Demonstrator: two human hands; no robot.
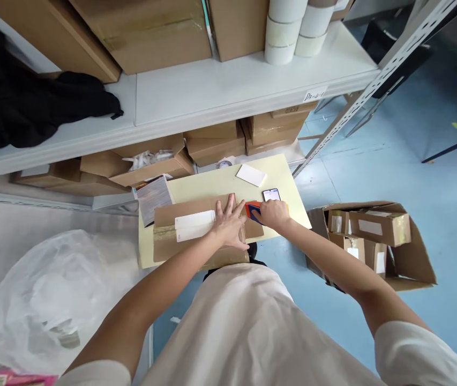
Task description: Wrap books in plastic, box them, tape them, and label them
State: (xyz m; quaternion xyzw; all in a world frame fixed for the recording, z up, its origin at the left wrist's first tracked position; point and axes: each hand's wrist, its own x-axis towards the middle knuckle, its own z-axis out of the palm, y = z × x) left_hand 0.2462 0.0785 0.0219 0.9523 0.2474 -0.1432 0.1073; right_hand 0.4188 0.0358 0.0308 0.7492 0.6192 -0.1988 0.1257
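Observation:
A cardboard box (166, 251) lies on the small pale-yellow table (204, 187), with white labels (194, 225) on its top. My left hand (229, 222) presses flat on the right part of the box, fingers spread. At the box's right end, my right hand (272, 213) is closed around an orange-and-blue hand tool (253, 211), mostly covered by the fingers; its exact kind is unclear. A brown cardboard flap (254, 227) shows just below the tool. Right behind my right hand lies a phone (271, 194) with a lit screen.
A white card (251, 175) and a printed plastic packet (154, 199) lie on the table. Shelving (220, 99) with boxes and tape rolls (282, 40) stands in front. On the floor are a large open carton (413, 257) of small boxes, right, and a plastic bag (59, 289), left.

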